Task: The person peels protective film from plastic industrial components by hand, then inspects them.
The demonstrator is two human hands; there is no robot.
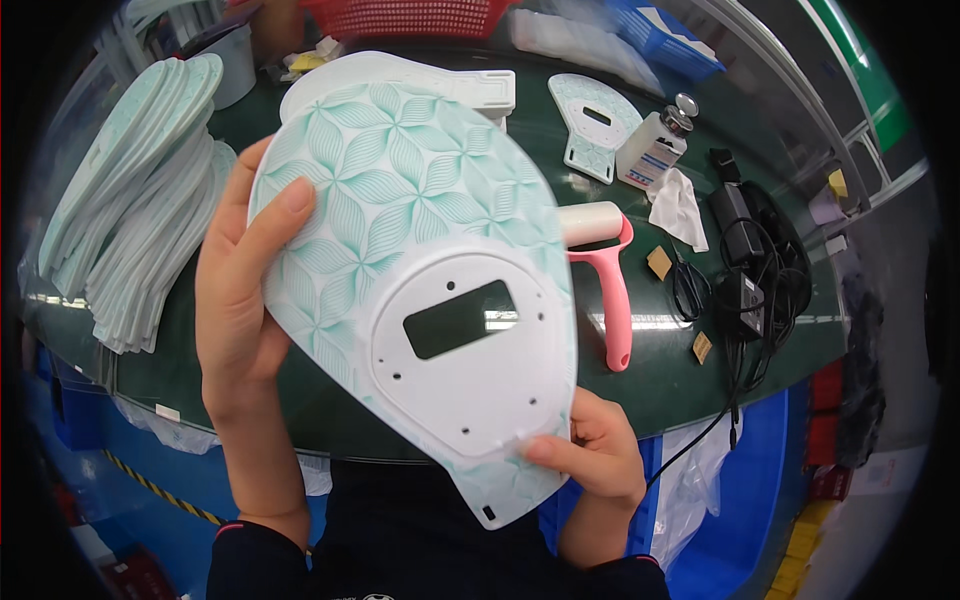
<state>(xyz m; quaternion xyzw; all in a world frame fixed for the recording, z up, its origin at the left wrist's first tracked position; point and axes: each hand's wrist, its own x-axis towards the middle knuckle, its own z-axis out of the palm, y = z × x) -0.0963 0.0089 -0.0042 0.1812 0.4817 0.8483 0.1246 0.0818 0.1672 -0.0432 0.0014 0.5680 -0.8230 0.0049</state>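
Between my two hands I hold up a flat white plastic panel [400,190] with a green leaf pattern, tilted above the table. A plain white oval area with a rectangular cutout and several small holes lies in its lower part. My left hand [245,260] is closed on the panel's upper left edge, thumb on the patterned face. My right hand [595,450] pinches the narrow lower end, thumb in front and fingers partly hidden behind. Just right of the panel lies a lint roller [612,285] with a pink handle, its white roll partly covered by the panel.
Stacked patterned panels [150,200] stand at the left. Behind mine lies a white panel [440,80]. Farther right are another patterned panel [590,125], a pump bottle [655,145], a white cloth [680,208], and black adapters with tangled cables [750,250]. A red basket [410,18] is at the back.
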